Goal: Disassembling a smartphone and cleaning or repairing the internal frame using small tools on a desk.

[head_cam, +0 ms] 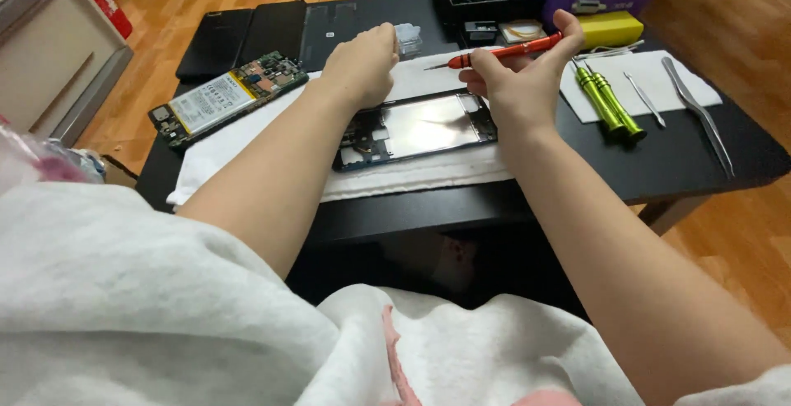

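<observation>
Gripping red screwdriver [504, 50], right hand [521, 77] fingers [568, 27] closed.

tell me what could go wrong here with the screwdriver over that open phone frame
The right hand holds the red screwdriver just above the phone frame; a slip might scratch its bare shiny surface. The circuit board with battery lies near the black table's left edge, where the left hand's forearm could nudge it off.

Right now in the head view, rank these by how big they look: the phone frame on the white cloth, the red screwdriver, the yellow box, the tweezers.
1. Phone frame
2. Tweezers and red screwdriver: similar length, not ranked
3. Yellow box, partly hidden by the right hand
</observation>
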